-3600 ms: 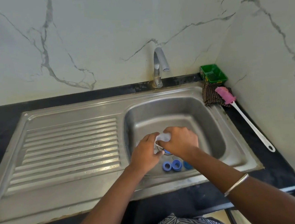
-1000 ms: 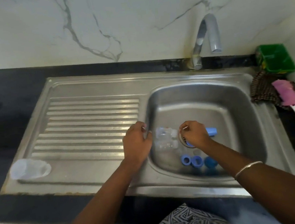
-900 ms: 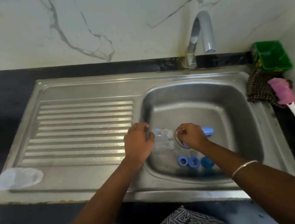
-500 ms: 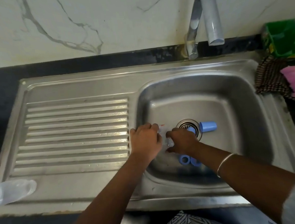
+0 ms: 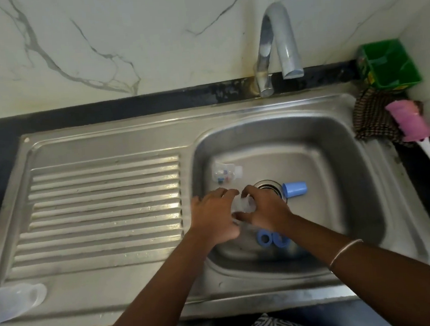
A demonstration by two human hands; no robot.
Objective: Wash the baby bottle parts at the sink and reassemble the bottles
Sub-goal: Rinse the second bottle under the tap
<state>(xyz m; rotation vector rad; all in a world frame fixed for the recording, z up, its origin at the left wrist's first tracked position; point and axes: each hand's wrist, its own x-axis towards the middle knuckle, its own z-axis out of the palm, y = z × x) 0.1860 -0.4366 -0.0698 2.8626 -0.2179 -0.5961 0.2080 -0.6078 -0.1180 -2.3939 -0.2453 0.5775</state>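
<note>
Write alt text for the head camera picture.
Both hands, left hand and right hand, hold a clear bottle part over the sink. A small bottle, blue cap and blue rings lie inside.

Hands: the left hand (image 5: pixel 215 218) and right hand (image 5: pixel 266 210) now meet over the basin, both gripping one clear bottle part (image 5: pixel 241 205) between them.
Clear bottle (image 5: pixel 225 173): lies uncovered on the basin floor behind the hands.
Blue cap (image 5: pixel 294 189): no longer touched.
</note>
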